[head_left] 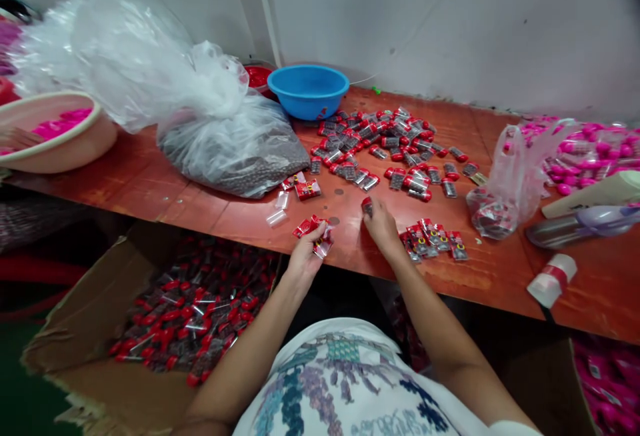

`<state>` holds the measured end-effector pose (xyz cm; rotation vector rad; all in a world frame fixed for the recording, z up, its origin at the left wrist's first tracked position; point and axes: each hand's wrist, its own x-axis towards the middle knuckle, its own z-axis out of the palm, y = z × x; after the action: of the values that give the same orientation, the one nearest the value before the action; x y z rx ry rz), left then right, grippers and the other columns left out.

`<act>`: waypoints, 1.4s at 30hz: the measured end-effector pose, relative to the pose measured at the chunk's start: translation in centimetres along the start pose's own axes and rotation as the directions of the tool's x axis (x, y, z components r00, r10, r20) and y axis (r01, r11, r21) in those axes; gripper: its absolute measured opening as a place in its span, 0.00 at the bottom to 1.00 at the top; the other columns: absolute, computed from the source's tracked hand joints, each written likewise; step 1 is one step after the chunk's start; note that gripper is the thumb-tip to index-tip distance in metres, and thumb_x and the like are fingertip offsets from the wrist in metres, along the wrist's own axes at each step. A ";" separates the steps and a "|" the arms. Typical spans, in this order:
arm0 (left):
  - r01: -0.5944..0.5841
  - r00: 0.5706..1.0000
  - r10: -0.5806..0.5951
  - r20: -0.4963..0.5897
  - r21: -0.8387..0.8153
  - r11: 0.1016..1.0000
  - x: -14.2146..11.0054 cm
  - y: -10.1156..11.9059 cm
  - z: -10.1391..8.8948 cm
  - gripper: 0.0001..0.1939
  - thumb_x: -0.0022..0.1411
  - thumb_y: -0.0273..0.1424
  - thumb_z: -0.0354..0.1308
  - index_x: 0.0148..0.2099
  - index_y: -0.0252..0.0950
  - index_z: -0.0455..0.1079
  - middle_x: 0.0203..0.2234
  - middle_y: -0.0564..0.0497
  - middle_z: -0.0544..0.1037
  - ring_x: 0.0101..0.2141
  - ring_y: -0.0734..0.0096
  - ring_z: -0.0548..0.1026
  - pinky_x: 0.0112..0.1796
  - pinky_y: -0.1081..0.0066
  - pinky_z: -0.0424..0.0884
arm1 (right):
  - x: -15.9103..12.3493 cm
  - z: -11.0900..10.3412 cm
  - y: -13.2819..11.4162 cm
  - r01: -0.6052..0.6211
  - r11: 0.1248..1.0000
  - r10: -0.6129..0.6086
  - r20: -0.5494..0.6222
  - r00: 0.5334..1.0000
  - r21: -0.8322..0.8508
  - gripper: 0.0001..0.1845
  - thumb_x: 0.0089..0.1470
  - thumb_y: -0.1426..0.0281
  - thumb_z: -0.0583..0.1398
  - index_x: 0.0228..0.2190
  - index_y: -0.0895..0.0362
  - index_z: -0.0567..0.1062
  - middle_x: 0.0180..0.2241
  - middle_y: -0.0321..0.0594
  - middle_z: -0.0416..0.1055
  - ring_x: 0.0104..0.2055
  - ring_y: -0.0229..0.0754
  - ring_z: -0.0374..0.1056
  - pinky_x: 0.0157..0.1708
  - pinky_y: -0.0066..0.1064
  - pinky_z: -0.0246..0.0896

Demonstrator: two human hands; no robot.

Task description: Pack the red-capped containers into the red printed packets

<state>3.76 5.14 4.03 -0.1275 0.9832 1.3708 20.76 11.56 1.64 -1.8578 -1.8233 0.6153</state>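
Our left fingers (309, 239) grasp cards (303, 227), likely light and bendable; our right fingers (379, 217) pinch a jar (367, 206), probably smooth and stiff, best gripped mid-body.

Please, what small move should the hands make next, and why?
Perhaps bring the red-capped container toward the red printed packets: the right hand holds the container, the left hand holds the packets, and a gap separates them.

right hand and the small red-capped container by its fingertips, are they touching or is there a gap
Touching: the head view shows the right hand with its fingers against the small red-capped container, gripping it.
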 end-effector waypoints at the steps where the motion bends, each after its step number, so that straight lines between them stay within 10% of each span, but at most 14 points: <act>1: 0.003 1.000 -0.003 -0.007 -0.006 1.000 0.0 0.0 0.0 0.09 0.56 0.16 0.57 0.26 0.30 0.71 0.20 0.51 0.75 0.19 0.78 0.72 0.23 0.77 0.72 | -1.2 0.0 -0.2 0.014 0.989 -0.014 -0.005 1.000 0.149 0.28 0.54 0.71 0.56 0.57 0.56 0.61 0.42 0.48 0.70 0.41 0.47 0.68 0.42 0.38 0.62; 5: 0.005 1.000 -0.005 0.000 -0.020 1.000 -0.1 0.0 0.3 0.09 0.56 0.16 0.57 0.26 0.30 0.72 0.20 0.51 0.75 0.20 0.78 0.73 0.25 0.77 0.73 | -6.3 -0.5 -1.9 0.007 0.715 -0.070 0.062 0.996 0.699 0.28 0.53 0.64 0.59 0.55 0.52 0.62 0.40 0.40 0.71 0.35 0.40 0.68 0.35 0.31 0.65; 9: -0.038 0.999 0.039 0.030 -0.033 0.999 -0.3 -0.4 0.5 0.09 0.55 0.16 0.57 0.25 0.30 0.71 0.20 0.52 0.75 0.20 0.79 0.72 0.27 0.77 0.73 | -9.4 -1.1 -3.7 -0.082 0.532 -0.073 0.142 0.987 0.843 0.24 0.51 0.62 0.61 0.50 0.50 0.66 0.39 0.37 0.70 0.32 0.37 0.66 0.27 0.26 0.63; 26: -0.382 0.912 0.351 0.211 0.132 0.915 -2.1 -1.3 0.6 0.11 0.39 0.23 0.71 0.29 0.31 0.75 0.24 0.52 0.79 0.26 0.73 0.75 0.31 0.72 0.72 | -9.5 -1.3 -3.5 -0.126 0.469 -0.026 0.157 0.987 0.874 0.24 0.50 0.64 0.62 0.50 0.51 0.67 0.40 0.38 0.70 0.31 0.36 0.65 0.23 0.24 0.61; 42: -0.311 0.945 0.294 0.145 0.107 0.944 -2.0 -1.0 0.6 0.11 0.38 0.23 0.71 0.28 0.31 0.74 0.23 0.52 0.78 0.25 0.75 0.74 0.30 0.74 0.71 | -10.0 -1.2 -3.5 -0.118 0.481 -0.016 0.143 0.990 0.869 0.24 0.50 0.65 0.62 0.49 0.50 0.67 0.39 0.38 0.69 0.31 0.37 0.65 0.22 0.24 0.60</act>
<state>5.12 3.76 5.24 0.2155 1.0093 1.5695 18.55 1.55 4.70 -1.1331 -1.0932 1.4097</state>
